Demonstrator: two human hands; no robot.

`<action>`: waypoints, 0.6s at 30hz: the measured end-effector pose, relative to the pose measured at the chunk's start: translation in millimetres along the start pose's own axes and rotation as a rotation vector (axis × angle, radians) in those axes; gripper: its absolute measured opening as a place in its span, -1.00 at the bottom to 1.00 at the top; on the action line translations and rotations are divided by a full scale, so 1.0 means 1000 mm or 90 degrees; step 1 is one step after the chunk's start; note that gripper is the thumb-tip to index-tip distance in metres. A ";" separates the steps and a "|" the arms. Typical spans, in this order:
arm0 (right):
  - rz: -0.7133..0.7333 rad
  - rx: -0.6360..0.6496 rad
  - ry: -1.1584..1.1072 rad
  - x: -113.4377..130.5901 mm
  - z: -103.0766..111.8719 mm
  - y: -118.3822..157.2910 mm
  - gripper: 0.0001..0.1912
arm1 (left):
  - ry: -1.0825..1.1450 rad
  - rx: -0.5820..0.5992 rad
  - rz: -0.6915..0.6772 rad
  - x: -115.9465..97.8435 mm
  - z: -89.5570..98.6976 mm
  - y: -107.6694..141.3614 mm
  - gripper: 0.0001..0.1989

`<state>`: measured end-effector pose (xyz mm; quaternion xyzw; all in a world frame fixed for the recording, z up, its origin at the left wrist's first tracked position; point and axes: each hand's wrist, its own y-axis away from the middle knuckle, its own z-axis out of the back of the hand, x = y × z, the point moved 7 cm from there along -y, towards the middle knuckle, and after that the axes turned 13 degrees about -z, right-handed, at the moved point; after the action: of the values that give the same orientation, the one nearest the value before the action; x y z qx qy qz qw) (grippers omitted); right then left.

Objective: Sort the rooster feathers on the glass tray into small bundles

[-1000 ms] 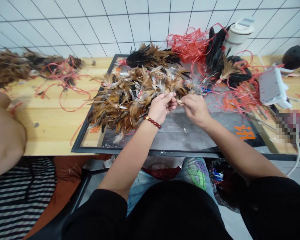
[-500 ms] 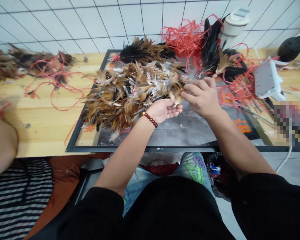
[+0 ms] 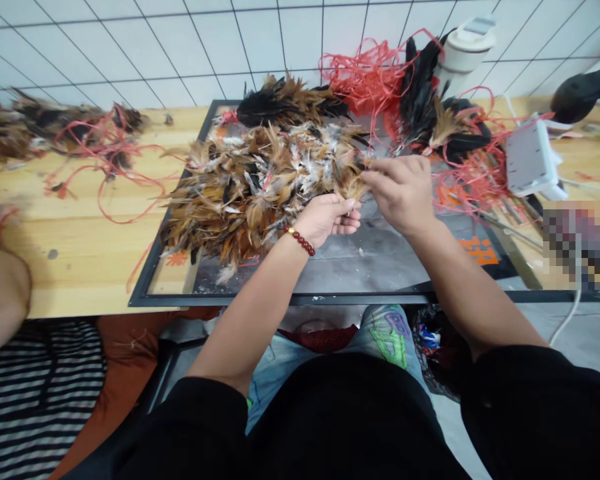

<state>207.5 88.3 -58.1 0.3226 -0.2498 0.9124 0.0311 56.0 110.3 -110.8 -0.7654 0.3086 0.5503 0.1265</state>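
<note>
A large heap of brown, white and black feathers (image 3: 250, 193) lies on a black-framed panel (image 3: 320, 300). At the heap's right end, my left hand (image 3: 327, 219), palm up with a red bead bracelet at the wrist, has its thumb and fingers closed on a small tuft of tan feathers (image 3: 353, 190). My right hand (image 3: 403, 190) is beside it, palm down, its fingertips pinched at the upper right side of the same tuft. What exactly lies between the right fingertips is too small to make out.
A black and brown feather bundle (image 3: 290, 100) lies behind the heap. Tangled pink string (image 3: 370, 80), black feathers (image 3: 417, 93), a white lidded cup (image 3: 465, 53) and a white box (image 3: 530, 157) stand at the back right. Another person's arm (image 3: 3, 287) rests at left, near more feathers (image 3: 35, 127).
My left fingers have closed from a loosely open palm onto the tan tuft. My right hand stays close by, its fingertips still pinched.
</note>
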 end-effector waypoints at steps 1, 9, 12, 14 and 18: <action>-0.028 -0.029 -0.028 -0.005 0.002 -0.001 -0.70 | 0.004 -0.012 -0.024 -0.002 0.000 -0.001 -0.81; -0.203 0.540 -0.480 0.000 -0.043 0.019 -0.48 | 0.013 0.121 -0.013 -0.002 -0.017 0.006 -0.76; -0.240 0.556 -0.552 0.005 -0.044 0.023 -0.49 | 0.010 0.220 0.048 0.007 -0.025 0.012 -0.76; -0.267 0.499 -0.583 0.001 -0.044 0.019 -0.50 | 0.019 0.242 0.062 0.009 -0.027 0.014 -0.78; -0.282 0.396 -0.591 -0.006 -0.042 0.012 -0.51 | 0.043 0.225 0.065 0.012 -0.026 0.011 -0.78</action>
<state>185.4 98.7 -94.9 0.7255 0.1143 0.6786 0.0123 71.1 83.7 -110.6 -0.7325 0.4429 0.4675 0.2207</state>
